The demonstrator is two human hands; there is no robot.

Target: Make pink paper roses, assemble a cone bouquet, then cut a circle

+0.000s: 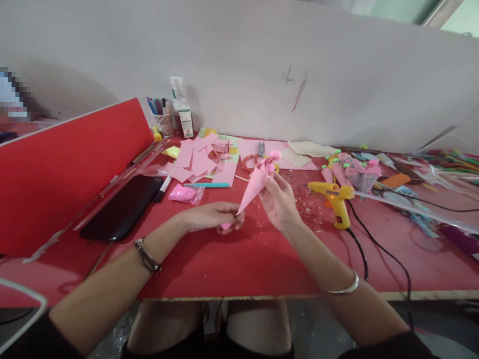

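Red tabletop (232, 264) is carrying clutter. Glue gun (334, 195) is lying just beside the right hand (279, 202), w/ fingers clamped on the pink paper cone (254, 187); left hand (213, 217) is pinching a small pink bit. Risk: cone crushing or unrolling; elbow snagging the cord.

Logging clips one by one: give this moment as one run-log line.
right hand: holds pink cone | left hand: on table, pinching pink bit | glue gun: lying right of hands
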